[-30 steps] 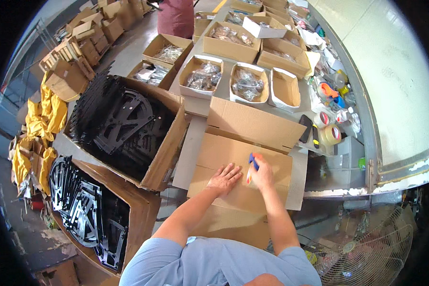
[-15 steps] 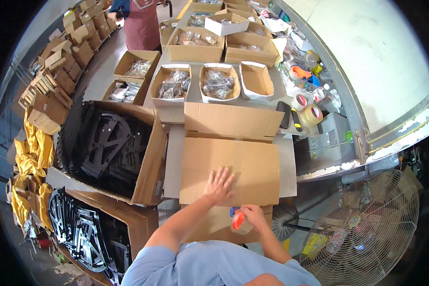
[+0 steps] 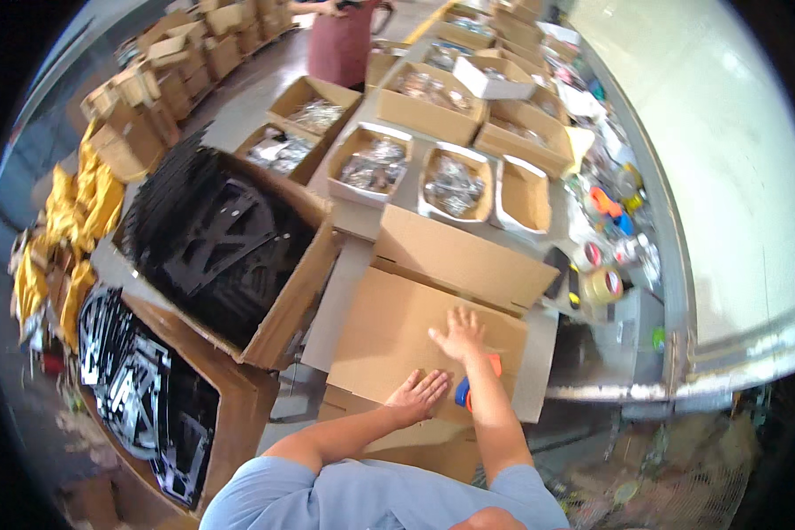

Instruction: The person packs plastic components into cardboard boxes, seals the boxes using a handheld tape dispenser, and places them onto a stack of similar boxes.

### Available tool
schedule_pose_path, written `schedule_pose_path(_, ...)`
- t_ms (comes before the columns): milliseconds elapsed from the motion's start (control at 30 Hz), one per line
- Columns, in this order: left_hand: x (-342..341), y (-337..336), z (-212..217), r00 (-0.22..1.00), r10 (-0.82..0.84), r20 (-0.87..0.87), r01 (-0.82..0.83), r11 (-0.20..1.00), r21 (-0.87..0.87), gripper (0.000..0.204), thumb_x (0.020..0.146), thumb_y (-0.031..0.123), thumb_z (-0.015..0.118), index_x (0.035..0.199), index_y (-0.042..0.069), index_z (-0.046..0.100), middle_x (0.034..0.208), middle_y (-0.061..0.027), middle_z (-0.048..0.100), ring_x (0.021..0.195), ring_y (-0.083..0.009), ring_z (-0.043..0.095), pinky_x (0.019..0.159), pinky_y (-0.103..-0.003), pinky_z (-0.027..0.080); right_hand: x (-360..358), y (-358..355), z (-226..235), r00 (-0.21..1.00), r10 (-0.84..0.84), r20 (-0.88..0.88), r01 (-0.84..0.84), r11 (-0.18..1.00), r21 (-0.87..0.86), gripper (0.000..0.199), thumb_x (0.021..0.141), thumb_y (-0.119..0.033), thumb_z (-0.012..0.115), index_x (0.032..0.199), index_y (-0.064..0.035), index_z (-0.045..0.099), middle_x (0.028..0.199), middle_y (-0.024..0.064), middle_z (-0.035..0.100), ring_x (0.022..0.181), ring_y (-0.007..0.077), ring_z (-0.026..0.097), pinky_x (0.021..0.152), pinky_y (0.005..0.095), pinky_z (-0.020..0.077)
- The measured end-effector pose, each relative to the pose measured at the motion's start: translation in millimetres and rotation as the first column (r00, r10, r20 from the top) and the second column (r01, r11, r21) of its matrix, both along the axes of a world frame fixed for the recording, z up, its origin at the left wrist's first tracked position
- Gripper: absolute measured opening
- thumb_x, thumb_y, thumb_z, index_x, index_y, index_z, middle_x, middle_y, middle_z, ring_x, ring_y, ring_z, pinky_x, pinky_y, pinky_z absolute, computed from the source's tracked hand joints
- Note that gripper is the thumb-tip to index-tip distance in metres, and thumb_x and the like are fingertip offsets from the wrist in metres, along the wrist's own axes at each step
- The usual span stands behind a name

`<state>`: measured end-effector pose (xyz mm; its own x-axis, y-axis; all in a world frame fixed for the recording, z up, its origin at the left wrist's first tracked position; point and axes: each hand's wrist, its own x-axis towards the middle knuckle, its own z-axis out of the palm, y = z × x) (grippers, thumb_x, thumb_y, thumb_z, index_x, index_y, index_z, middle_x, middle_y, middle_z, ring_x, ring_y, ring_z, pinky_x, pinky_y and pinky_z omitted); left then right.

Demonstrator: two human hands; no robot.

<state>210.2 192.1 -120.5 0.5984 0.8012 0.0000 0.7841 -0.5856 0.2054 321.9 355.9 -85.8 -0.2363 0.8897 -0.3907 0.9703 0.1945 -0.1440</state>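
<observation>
A cardboard carton (image 3: 393, 327) lies in front of me, its far flap (image 3: 468, 261) raised. My left hand (image 3: 420, 397) rests flat near the carton's near edge, fingers stretched out and holding nothing. Farther up and to the right, my right hand (image 3: 459, 336) is spread on the carton's top panel, also holding nothing. An orange and blue tape dispenser (image 3: 463, 392) sits by my right forearm, which partly hides it. The near flap (image 3: 433, 446) hangs out toward my body.
To the left, large cartons (image 3: 305, 291) hold black metal-looking frames (image 3: 230, 238). Beyond are boxes with bagged parts (image 3: 455, 185) and an open white-edged box (image 3: 526, 196). Tape rolls (image 3: 602, 284) lie at right, above a blurred fan (image 3: 627, 495). A person in a maroon apron (image 3: 337, 49) stands farther back.
My right hand has let go of the tape dispenser and moved up onto the carton. My left hand has come nearer the carton's near edge. The whole view has turned.
</observation>
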Motion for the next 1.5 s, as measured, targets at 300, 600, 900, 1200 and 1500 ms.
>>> schedule_pose_path(300,-31,-38,-3,0.986,0.144,0.085,-0.146,0.989,0.025,0.062,0.078,0.022,0.060,0.136,0.011,0.042,0.152,-0.0082,0.024,0.139,-0.0254,0.026,0.107,-0.051,0.027,-5,66,-33,0.965,0.251,0.077,-0.240,0.962,-0.128,0.086,0.082,-0.072,0.040,0.129,0.0010,0.043,0.132,0.0235,0.045,0.125,0.0348,0.041,0.101,0.0485,0.0363)
schedule_pose_path(600,-102,-109,-43,-0.580,0.607,0.544,-0.652,0.055,-0.756,0.057,0.078,0.014,0.066,0.127,0.007,0.039,0.125,-0.0166,0.041,0.120,-0.0292,0.040,0.102,-0.044,0.033,-70,82,-64,0.637,0.116,-0.762,-0.412,0.887,-0.209,0.035,0.092,-0.020,0.058,0.122,-0.0069,0.046,0.121,0.0100,0.055,0.112,0.0235,0.051,0.095,0.0341,0.0416)
schedule_pose_path(900,-113,-53,-51,-0.423,0.722,0.548,-0.737,0.077,-0.671,0.050,0.080,0.021,0.073,0.120,0.004,0.049,0.121,-0.0131,0.052,0.113,-0.0247,0.051,0.093,-0.035,0.043,-145,104,-67,0.685,-0.007,-0.728,-0.446,0.787,-0.427,0.034,0.081,-0.023,0.072,0.106,-0.0015,0.067,0.103,0.0082,0.065,0.094,0.0178,0.060,0.083,0.0313,0.0483)
schedule_pose_path(1200,-144,-49,-46,-0.462,0.876,0.138,-0.532,-0.149,-0.834,0.046,0.070,0.044,0.077,0.079,0.000,0.070,0.078,-0.0125,0.065,0.068,-0.0249,0.062,0.065,-0.036,0.050,-162,82,-55,0.845,0.414,-0.337,-0.417,0.906,0.068,0.043,0.088,-0.040,0.060,0.094,0.0023,0.061,0.114,0.0170,0.049,0.100,0.0333,0.054,0.088,0.0424,0.0442)
schedule_pose_path(1500,-183,-27,-31,0.257,0.859,0.444,-0.666,0.490,-0.562,0.029,0.075,0.023,0.071,0.099,0.006,0.068,0.085,-0.0155,0.061,0.080,-0.0288,0.061,0.070,-0.038,0.049,-60,-23,96,0.922,0.170,-0.349,-0.312,0.860,-0.404,0.053,0.089,-0.039,0.057,0.132,-0.0094,0.047,0.115,0.0221,0.057,0.108,0.0327,0.055,0.093,0.0439,0.0430)
